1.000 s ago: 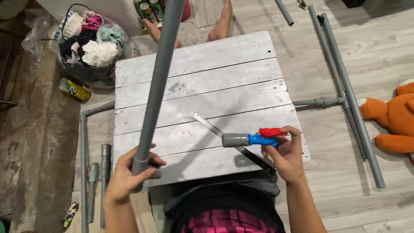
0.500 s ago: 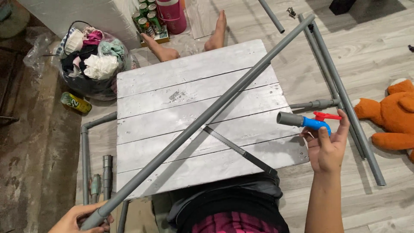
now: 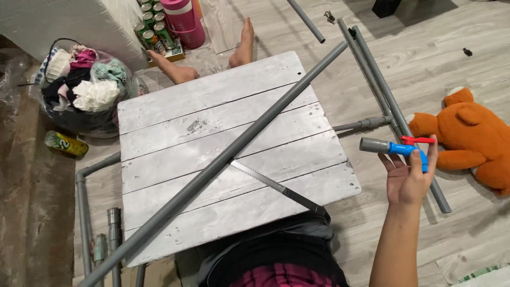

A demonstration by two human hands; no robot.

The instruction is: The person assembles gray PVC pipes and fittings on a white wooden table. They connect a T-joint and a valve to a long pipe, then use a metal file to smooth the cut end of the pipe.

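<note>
My right hand (image 3: 408,179) is raised to the right of the white plank table (image 3: 159,122) and holds a blue valve with a red handle and a grey socket end (image 3: 394,147). A long grey pipe (image 3: 228,154) lies diagonally across the table, from its far right corner down past the near left edge. A thin hacksaw blade (image 3: 271,183) lies under the pipe, reaching toward the table's near right edge. My left hand is out of view, past the pipe's lower end.
Grey pipes (image 3: 382,90) lie on the wood floor at right, beside an orange teddy bear (image 3: 470,133). A basket of cloths (image 3: 79,93) and a can (image 3: 66,143) sit at left. A person's bare feet (image 3: 244,42), a pink bottle (image 3: 183,21) and more pipe pieces (image 3: 112,234) surround the table.
The long pipe went from upright to lying diagonally on the table. My right hand carried the valve off the table to the right and lifted it; my left hand left the view.
</note>
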